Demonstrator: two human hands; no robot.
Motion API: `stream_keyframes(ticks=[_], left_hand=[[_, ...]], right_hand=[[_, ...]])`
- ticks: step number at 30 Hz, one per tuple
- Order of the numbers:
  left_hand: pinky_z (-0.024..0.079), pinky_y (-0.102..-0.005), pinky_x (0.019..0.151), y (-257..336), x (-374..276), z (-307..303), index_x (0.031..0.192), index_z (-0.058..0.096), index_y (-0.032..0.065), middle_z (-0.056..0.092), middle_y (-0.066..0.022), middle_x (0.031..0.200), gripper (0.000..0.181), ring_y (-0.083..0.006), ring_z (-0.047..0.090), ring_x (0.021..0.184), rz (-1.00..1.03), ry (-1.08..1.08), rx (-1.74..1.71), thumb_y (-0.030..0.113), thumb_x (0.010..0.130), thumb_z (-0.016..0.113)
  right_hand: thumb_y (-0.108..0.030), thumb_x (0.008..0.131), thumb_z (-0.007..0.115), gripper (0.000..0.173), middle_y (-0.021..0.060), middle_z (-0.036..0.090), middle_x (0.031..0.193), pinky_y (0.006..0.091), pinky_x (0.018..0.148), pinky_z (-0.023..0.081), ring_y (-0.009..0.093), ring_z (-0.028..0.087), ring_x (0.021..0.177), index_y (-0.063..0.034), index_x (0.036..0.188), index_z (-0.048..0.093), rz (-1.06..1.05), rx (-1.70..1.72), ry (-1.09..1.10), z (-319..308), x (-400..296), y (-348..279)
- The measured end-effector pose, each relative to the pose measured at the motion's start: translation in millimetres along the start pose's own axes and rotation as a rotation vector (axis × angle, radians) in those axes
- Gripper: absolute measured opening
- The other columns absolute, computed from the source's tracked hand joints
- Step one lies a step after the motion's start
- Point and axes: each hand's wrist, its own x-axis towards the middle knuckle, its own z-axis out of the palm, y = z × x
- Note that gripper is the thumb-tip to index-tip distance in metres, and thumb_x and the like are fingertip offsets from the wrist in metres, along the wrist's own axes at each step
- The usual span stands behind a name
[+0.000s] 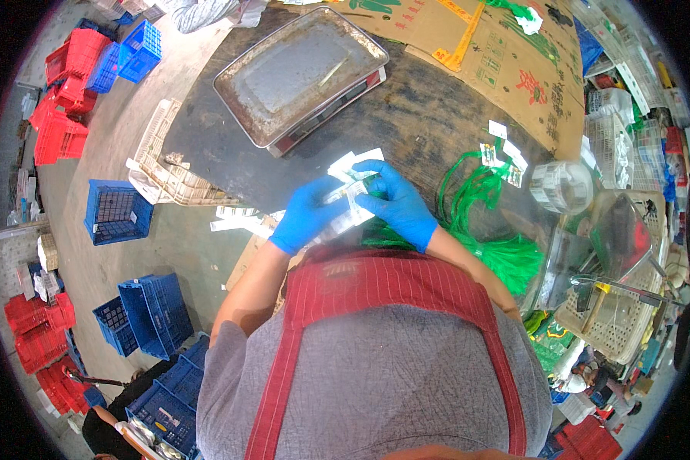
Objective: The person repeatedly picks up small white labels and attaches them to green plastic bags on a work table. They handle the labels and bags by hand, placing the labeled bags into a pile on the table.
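Observation:
Both hands wear blue gloves and meet in front of my apron at the near edge of the dark table (420, 132). In my left hand (306, 217) is a bunch of white printed labels (353, 214). My right hand (401, 206) pinches the same labels between thumb and fingers. More white tags stick out beyond the fingertips, and the gloves hide part of the bunch. To the right of my right hand lies a bundle of green mesh net bags (503, 261), with white tags (509, 156) at its far end. Some green mesh shows below my right hand.
A weighing scale with a worn metal pan (305, 75) stands beyond my hands. Flattened cardboard (512, 75) covers the table's far right. A clear plastic tub (562, 187) sits at right. Cream crates (161, 155) and a blue crate (119, 211) are left. A person's sleeve (204, 12) shows far off.

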Motion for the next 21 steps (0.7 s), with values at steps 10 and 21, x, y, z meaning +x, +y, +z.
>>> stream_keyframes(ticks=[10,21], left_hand=[[0.046,-0.0236,0.074,-5.7,7.7,13.7,0.102,0.059,0.0016,0.062,-0.0048,0.096,0.023,-0.0084,0.054,0.086,0.02,0.076,0.054,0.009,0.082,0.067],[0.045,-0.0245,0.063,-4.4,-12.3,-4.7,0.096,0.064,0.0022,0.063,-0.0025,0.076,0.02,-0.0058,0.053,0.07,-0.028,0.188,0.233,0.018,0.083,0.067]], right_hand=[[-0.019,0.082,0.064,0.018,0.0086,0.058,0.092,0.03,0.076,0.045,0.016,0.056,0.084,-0.0049,0.093,0.06,-0.143,-0.234,0.035,-8.9,0.5,20.2],[-0.018,0.083,0.061,0.016,0.0118,0.06,0.096,0.0344,0.082,0.043,0.026,0.056,0.09,-0.0056,0.092,0.061,-0.328,-0.383,0.13,-19.7,-5.2,34.2]])
